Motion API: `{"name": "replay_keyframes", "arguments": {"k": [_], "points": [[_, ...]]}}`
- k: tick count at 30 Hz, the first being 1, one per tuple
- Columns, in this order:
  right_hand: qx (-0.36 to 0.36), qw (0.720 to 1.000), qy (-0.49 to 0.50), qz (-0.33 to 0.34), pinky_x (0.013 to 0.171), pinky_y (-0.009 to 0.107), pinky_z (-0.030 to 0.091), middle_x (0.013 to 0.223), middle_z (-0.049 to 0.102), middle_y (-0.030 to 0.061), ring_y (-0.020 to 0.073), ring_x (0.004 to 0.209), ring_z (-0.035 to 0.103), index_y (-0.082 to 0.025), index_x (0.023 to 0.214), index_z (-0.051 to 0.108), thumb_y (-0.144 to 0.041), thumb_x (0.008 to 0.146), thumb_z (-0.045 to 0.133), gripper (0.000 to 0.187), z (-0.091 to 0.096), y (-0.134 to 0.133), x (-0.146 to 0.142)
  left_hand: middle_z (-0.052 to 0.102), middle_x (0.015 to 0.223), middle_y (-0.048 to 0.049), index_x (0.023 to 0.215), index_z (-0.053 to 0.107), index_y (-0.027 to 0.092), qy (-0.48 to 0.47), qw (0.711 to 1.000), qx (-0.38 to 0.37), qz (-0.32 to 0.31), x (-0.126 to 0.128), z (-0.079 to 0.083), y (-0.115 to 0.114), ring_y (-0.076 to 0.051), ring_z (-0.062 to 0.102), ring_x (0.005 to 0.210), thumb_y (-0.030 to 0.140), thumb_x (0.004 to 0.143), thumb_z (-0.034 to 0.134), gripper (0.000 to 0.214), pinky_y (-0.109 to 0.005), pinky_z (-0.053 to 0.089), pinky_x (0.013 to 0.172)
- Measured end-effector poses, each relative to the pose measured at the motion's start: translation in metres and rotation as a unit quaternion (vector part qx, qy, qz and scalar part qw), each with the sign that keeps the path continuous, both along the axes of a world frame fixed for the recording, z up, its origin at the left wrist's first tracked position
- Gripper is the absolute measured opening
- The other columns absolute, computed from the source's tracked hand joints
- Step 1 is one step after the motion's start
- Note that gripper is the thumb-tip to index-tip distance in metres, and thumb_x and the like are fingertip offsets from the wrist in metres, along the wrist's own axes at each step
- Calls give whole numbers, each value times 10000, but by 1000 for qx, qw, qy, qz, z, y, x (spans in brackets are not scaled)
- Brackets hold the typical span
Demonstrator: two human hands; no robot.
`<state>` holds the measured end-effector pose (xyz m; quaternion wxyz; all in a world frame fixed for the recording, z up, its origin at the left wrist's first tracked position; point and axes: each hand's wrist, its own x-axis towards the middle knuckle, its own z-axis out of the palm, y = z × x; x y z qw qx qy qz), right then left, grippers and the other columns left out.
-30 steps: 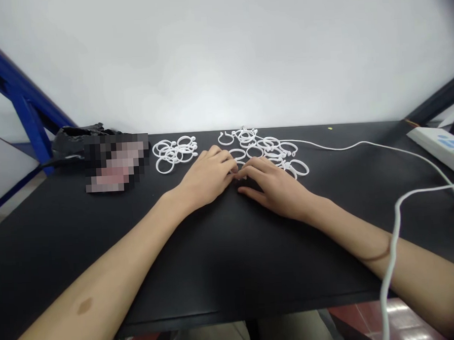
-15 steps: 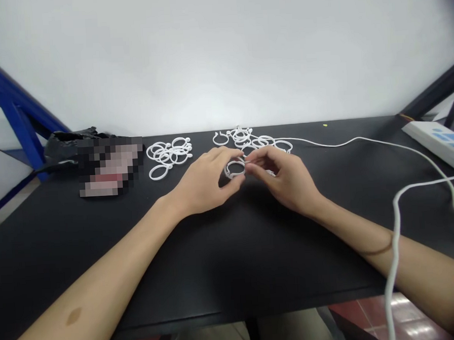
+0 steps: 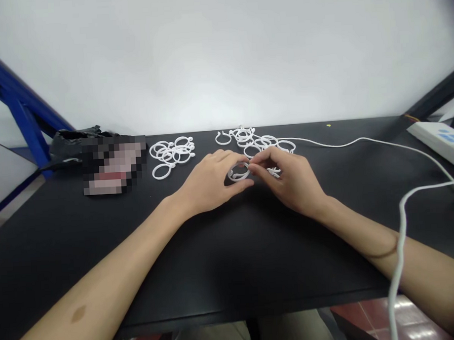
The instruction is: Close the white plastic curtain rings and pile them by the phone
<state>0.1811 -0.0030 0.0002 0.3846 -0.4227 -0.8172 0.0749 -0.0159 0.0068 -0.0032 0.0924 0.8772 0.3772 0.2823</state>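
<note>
A white plastic curtain ring (image 3: 239, 179) is held between my hands, just above the black table. My left hand (image 3: 216, 183) curves around its left side, thumb below and fingers above. At the ring's right edge, the thumb and forefinger of my right hand (image 3: 288, 179) are pinched together on it. The small end of the ring shows inside the loop, near my left palm. Behind my hands lies a loose pile of similar rings (image 3: 252, 151), partly hidden by my right hand. Another heap of white rings (image 3: 161, 171) lies left of my left hand.
A black plastic bag (image 3: 68, 145) and a blurred-out item (image 3: 114, 165) lie at the back left. A white cable (image 3: 336, 145) runs across the right side, crossing in front of my right forearm. A white box (image 3: 438, 143) stands at the right edge, with a wall behind.
The held ring has turned and tilted between my fingers, so its small end shows on the left. Both hands stay close together. The whole view has shifted slightly.
</note>
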Motion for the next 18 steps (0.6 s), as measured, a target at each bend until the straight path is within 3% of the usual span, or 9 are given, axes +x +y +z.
{"name": "replay_keyframes", "arguments": {"k": [5,11,18], "points": [[28,999,-24,20,618,236,486,811,712,8,127,673,646,-196,859,583,-224,896,621,60,-1,1,2,665,1125,-38,1175,569,204,4,1000,3,3,-1,-3,4,-210,592,1028,392,846,692,398,-360,448,926],[34,996,-41,68,704,262,509,947,709,33,142,787,661,-197,1088,589,-207,926,569,163,-2,0,4,659,1042,-18,1111,564,212,9,1000,-14,0,-2,-3,6,-207,585,970,413,800,738,409,-342,453,876],[31,997,-35,67,643,247,477,881,685,19,122,710,613,-188,963,600,-173,913,573,59,-2,1,4,657,1036,-16,1090,587,217,3,1000,-21,-3,-4,-2,5,-205,588,968,465,806,717,400,-337,459,867]]}}
